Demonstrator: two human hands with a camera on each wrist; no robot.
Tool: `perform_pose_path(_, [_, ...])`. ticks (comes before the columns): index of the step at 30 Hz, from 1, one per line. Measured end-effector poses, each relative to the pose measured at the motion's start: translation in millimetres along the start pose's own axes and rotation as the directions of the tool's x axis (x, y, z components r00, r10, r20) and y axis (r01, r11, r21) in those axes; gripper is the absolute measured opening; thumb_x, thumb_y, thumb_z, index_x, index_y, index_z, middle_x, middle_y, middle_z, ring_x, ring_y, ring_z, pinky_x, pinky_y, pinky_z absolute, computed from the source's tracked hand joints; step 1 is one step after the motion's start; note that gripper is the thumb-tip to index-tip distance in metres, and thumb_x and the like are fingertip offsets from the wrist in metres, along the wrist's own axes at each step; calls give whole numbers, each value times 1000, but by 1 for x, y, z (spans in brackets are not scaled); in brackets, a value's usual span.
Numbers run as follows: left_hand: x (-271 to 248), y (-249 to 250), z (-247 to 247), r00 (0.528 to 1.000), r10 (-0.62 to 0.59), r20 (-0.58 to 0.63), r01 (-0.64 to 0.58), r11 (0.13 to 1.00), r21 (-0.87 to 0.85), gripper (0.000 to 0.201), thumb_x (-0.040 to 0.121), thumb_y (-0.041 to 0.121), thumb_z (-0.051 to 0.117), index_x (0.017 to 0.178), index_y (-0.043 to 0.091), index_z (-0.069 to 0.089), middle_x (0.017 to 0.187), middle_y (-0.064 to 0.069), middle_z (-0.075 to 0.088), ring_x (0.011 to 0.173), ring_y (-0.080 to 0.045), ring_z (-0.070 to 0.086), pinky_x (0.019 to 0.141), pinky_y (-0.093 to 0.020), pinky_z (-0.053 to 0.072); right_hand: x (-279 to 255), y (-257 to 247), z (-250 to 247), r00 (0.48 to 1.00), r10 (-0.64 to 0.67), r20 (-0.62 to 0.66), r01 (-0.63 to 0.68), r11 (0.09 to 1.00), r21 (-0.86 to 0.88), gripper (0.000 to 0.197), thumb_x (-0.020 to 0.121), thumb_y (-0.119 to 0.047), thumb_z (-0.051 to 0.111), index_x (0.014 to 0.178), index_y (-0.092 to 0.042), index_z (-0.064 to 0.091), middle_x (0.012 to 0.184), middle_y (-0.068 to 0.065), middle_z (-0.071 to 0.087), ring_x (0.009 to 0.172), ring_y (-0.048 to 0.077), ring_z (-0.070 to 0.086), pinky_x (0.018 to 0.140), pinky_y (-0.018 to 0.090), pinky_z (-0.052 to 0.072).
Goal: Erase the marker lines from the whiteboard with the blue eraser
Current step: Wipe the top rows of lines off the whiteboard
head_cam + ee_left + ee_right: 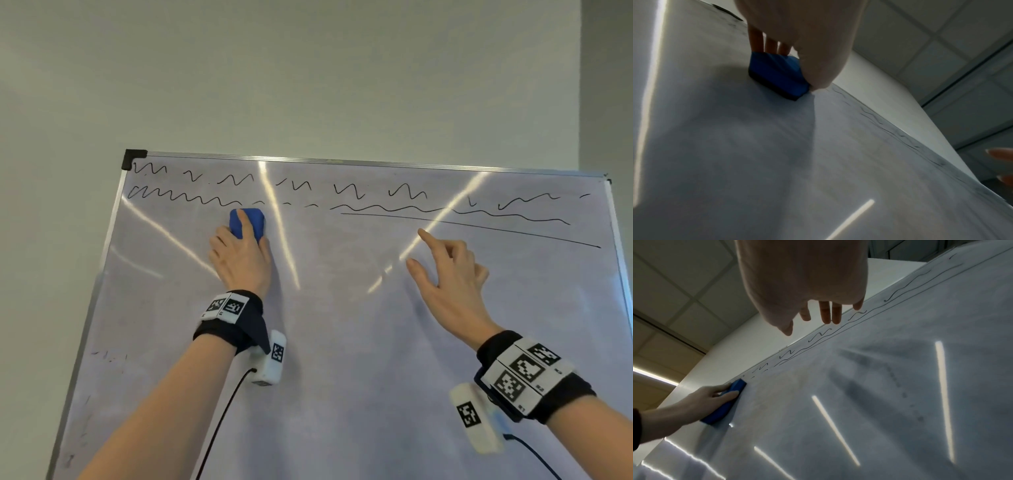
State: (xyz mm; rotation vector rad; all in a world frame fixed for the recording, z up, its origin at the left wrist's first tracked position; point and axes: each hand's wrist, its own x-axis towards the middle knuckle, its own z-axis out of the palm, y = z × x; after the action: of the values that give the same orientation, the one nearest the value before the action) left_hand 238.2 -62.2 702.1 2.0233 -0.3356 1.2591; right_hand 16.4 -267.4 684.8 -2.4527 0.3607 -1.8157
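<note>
My left hand (241,255) grips the blue eraser (247,222) and holds it flat against the whiteboard (342,342), just below the left wavy marker line (178,196). Fingers and thumb clamp the eraser's sides (777,73). More black squiggles (404,192) run along the board's top, and a long straight line (479,228) slants down at the right. My right hand (445,270) is open, fingers spread, hovering close to the board under that line, holding nothing. The right wrist view shows the eraser (725,404) and the lines (838,331).
The board has a metal frame with a black corner cap (134,158) at top left. A plain wall (308,68) rises behind it. Light streaks reflect off the board surface. Faint smudges (106,356) mark its lower left.
</note>
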Motion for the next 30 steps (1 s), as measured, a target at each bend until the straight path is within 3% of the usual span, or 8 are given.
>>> perform_pose_path(5, [-17,91,15,998,68,20,-68,997,26,65,96,39,44,150,13,18,120,-20,44,103,-34,44,84,-41,35,6,41,-26,1000,-17,-2,17,1000,-13,47,94,-38,47,139,-32,38,109,-7,32,110,16,36,96,29,11])
perform_pose_path(9, [-47,170,31,973,229,-9,-229,973,15,70,70,41,76,130,12,56,96,-16,59,77,-30,54,65,-32,43,10,67,-43,999,-45,-13,45,999,2,47,93,-36,49,139,-31,39,109,-6,34,111,17,37,97,31,13])
perform_pose_path(14, [-64,177,30,885,465,36,-466,884,45,68,64,37,81,125,12,62,85,-15,58,67,-29,54,58,-31,43,18,85,-50,997,-80,13,80,997,-1,48,93,-38,48,140,-30,38,116,-2,38,115,17,36,103,38,15])
perform_pose_path(16, [-59,153,31,890,455,-35,-452,890,61,67,66,33,81,126,11,60,86,-17,57,66,-31,53,57,-34,44,18,91,-53,996,-84,19,84,996,13,48,94,-39,48,140,-30,38,118,0,39,114,16,37,103,38,15])
perform_pose_path(19, [-51,124,24,952,304,-37,-305,952,-14,65,80,28,71,138,8,46,96,-24,52,79,-37,51,66,-42,42,12,103,-61,996,-83,22,83,996,19,48,94,-39,47,140,-30,38,116,-1,38,113,16,37,103,39,16])
perform_pose_path(24, [-53,159,19,999,5,52,-5,1000,1,64,96,35,46,150,12,20,118,-22,43,102,-35,42,84,-42,34,5,125,-76,998,-55,37,55,998,19,48,95,-42,45,140,-32,37,112,-6,34,113,14,36,101,34,14])
perform_pose_path(27, [-66,202,26,993,107,48,-106,994,-7,67,89,33,53,147,9,28,115,-22,49,95,-35,48,77,-40,37,4,128,-80,998,-43,34,42,999,35,47,94,-38,47,139,-33,37,112,-6,34,111,14,36,98,31,12])
perform_pose_path(30, [-91,230,28,954,270,129,-269,963,-28,70,89,32,47,150,8,19,123,-21,44,103,-34,43,80,-40,35,4,123,-77,998,-40,42,38,998,42,47,94,-36,48,140,-32,37,111,-6,33,111,15,36,96,31,13])
